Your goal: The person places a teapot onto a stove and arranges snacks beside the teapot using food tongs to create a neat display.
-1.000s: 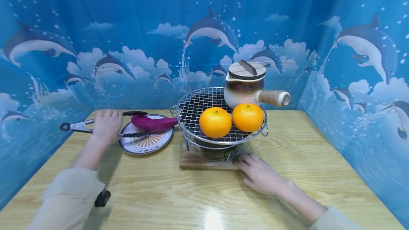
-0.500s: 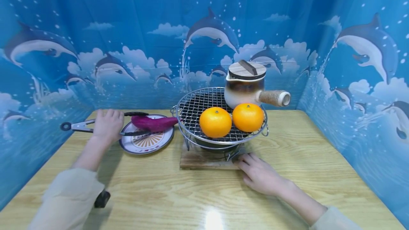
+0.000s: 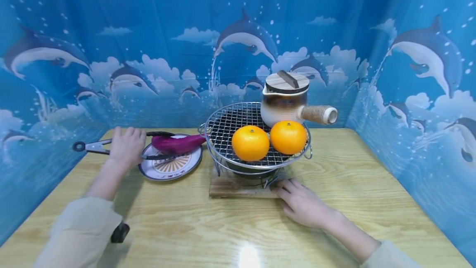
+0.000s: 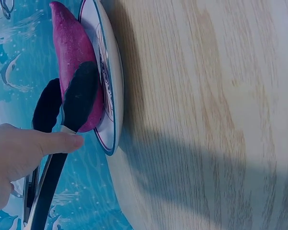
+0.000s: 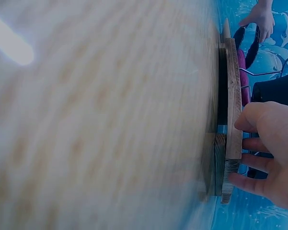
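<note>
My left hand (image 3: 127, 146) grips metal tongs (image 4: 50, 172) with black tips, thumb pressed along one arm. The tips lie on either side of a purple sweet potato (image 3: 178, 144), which rests on a patterned white plate (image 3: 170, 174) at the table's left. In the left wrist view the near tip overlaps its thick end. My right hand (image 3: 303, 204) touches the front right corner of a wooden board (image 3: 238, 189) with its fingertips, the fingers fairly straight in the right wrist view. On that board stands a round wire grill (image 3: 227, 125).
Two oranges (image 3: 251, 143) sit at the grill's front. Behind them is a small lidded pot (image 3: 282, 104) whose wrapped handle (image 3: 320, 114) sticks out to the right. The sweet potato's thin end reaches the grill's left rim. A dolphin-print curtain (image 3: 156, 20) surrounds the wooden table (image 3: 178, 226).
My left hand and the tongs have shifted slightly to the right along the sweet potato. The right hand stays at the board's corner.
</note>
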### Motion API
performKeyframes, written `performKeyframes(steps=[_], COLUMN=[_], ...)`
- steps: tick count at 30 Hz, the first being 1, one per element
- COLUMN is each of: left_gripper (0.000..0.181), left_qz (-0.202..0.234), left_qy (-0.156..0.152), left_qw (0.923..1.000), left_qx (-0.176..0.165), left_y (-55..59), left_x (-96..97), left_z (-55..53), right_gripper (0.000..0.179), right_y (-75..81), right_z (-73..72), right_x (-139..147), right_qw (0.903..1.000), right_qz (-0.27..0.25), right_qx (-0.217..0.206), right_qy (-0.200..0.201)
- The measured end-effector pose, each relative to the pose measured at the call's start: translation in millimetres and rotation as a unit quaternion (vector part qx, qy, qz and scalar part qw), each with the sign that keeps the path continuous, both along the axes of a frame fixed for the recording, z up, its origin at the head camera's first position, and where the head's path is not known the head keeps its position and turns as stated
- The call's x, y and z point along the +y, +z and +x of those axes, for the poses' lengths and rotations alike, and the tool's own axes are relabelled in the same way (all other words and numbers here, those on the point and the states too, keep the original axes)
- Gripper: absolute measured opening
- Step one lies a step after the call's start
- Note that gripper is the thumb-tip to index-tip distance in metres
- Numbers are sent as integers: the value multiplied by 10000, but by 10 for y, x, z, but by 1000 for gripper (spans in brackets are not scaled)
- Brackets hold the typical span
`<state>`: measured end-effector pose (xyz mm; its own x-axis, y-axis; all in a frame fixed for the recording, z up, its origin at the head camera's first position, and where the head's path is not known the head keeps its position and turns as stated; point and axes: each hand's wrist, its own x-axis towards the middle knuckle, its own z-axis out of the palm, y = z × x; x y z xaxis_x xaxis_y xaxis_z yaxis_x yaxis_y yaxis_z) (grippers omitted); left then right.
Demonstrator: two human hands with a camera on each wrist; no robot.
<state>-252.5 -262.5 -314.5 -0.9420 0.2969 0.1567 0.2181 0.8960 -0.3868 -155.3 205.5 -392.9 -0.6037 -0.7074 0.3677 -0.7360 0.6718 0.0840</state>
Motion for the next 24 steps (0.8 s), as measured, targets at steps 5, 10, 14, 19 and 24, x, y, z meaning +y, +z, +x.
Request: performKeyframes(steps=[5, 10, 14, 19, 24], left_gripper=[92, 93, 90, 84, 84], left_qz=[-52, -14, 11, 60, 17], left_qy=[114, 156, 174, 152, 96], left_qw=[9998, 9997, 9996, 9997, 9998], left_qx=[-148, -179, -216, -174, -154], left_y=[-20, -41, -43, -25, -18], left_x=[7, 7, 5, 20, 22], left_z=[-6, -13, -25, -36, -38], right_gripper=[39, 39, 39, 39, 40], right_y=[17, 23, 14, 12, 17], right_z=[15, 26, 22, 22, 19], right_x=[-9, -10, -7, -5, -5], right_qw=[9998, 9995, 9995, 9992, 9991], right_qz=[65, 102, 118, 118, 131], right_qx=[-184, -277, -275, -347, -363], right_qy=[-64, -124, -124, -159, -193])
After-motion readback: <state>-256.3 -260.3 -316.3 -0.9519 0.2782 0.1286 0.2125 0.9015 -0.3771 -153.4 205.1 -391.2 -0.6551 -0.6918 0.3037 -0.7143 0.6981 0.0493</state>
